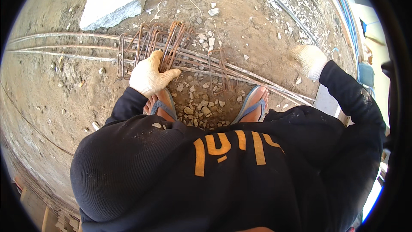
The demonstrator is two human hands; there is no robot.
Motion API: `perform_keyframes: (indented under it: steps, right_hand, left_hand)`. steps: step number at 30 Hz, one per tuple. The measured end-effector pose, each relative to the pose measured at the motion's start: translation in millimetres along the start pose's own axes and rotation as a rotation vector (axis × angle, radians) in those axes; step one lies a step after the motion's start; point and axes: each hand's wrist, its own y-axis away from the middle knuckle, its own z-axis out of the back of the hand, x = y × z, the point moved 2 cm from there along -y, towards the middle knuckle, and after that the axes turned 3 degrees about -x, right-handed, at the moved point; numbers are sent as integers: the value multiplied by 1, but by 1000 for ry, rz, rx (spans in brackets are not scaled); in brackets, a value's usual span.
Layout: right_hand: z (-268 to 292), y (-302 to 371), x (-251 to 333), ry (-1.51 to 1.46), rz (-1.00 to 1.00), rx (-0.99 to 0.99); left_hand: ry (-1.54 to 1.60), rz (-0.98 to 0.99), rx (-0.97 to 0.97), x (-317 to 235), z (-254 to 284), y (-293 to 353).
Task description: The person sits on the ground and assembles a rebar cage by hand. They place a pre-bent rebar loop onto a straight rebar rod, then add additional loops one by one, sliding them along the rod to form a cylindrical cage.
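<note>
In the head view, the gloved left hand [151, 75] grips bunched rusty hoops [168, 58] along the long rods [86, 35], just beyond the left foot [162, 106]. The gloved right hand [310, 61] hovers well apart, its blurred fingers hiding whether it is open or curled.

Rusty rectangular stirrups [171, 42] lean bunched along long steel bars [257, 77].

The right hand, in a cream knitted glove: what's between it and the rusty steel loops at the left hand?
The head view shows brown soil, scattered pale stones, thin steel rods and separate rusty loops.
</note>
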Motion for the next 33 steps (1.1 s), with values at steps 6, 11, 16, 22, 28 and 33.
perform_keyframes:
  steps: [6,11,16,22,28,33]
  right_hand:
    - [-18,-8,6,50,345,-100]
    - [-14,-83,64,-132,706,-348]
    - [-37,-139,115,-294,536,-299]
    - [-60,-142,96,-70,780,-396]
    - [-56,-153,33,-299,585,-487]
    - [-16,-212,-42,-302,-17,-835]
  left_hand:
    - [-558,-387,-136,-50,54,-3]
    - [-305,-21,659,-101,136,-35]
    - [-103,192,599,-157,68,-2]
    - [218,706,149,-156,-101,20]
    - [402,696,-10,-141,-131,12]
    - [567,657,-75,-137,-142,11]
